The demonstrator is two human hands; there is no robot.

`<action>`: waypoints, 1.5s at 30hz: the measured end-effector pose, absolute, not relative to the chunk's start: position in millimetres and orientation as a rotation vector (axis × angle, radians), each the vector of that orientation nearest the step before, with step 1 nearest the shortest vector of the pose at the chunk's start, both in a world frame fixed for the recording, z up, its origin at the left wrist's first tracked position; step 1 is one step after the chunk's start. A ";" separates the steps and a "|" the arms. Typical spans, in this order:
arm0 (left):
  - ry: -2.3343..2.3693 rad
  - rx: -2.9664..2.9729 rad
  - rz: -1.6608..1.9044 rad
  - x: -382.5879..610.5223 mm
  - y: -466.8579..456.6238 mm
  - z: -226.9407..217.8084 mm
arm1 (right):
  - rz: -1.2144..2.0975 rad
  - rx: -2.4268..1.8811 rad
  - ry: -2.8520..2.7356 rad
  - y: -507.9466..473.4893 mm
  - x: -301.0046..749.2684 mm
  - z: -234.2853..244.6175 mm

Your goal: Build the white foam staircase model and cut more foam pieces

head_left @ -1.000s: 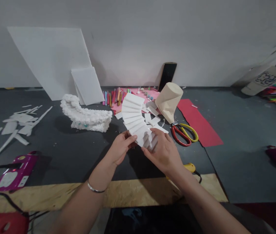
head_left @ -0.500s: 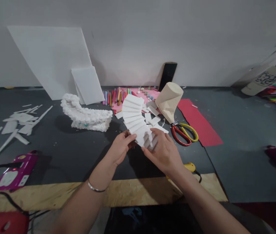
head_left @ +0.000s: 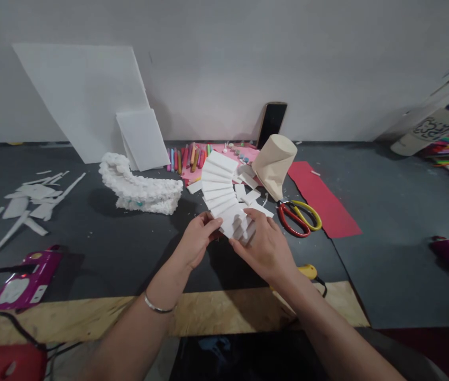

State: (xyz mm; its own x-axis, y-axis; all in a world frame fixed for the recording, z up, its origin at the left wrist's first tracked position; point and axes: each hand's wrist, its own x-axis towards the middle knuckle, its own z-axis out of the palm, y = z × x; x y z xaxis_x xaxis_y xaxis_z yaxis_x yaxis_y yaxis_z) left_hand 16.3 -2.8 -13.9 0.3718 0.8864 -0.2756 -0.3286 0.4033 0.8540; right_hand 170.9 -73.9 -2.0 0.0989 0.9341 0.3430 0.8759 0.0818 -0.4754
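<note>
Both of my hands hold the near end of a white foam staircase model, a curved stack of flat white steps rising away from me. My left hand pinches its lower left edge, fingers closed on it. My right hand grips the lower right steps from the side and partly hides them. A thin silver bracelet circles my left wrist. Loose white foam rectangles lie just behind the model.
A lumpy white foam shape, white boards against the wall, foam offcuts, coloured sticks, a beige paper roll, red-and-yellow scissors, red paper, a phone, magenta glue guns, a yellow-handled tool.
The far end of the staircase model has swung slightly to the right. My hands keep the same grip and place.
</note>
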 end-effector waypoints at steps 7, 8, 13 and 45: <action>0.815 0.773 0.903 15.5 -2.4 -16.0 | 0.088 -1.788 -1.778 -72.4 170.3 -3.1; 0.812 0.774 0.904 15.4 -2.3 -16.0 | 0.082 -1.785 -1.783 -72.4 170.6 -3.5; 0.811 0.771 0.904 16.1 -2.4 -14.7 | 0.082 -1.772 -1.796 -71.7 171.1 -5.1; 0.828 0.682 1.012 -1.6 13.2 -8.4 | 0.127 -1.805 -2.115 -155.1 257.2 -10.7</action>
State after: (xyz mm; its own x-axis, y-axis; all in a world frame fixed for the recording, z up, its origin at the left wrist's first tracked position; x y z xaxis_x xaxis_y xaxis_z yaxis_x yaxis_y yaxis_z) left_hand -1.6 13.2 -8.4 0.2894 0.9177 -0.2722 -0.4482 0.3812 0.8086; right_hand 257.2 -155.1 -10.7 -0.1222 0.9701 0.2096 0.9382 0.1818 -0.2945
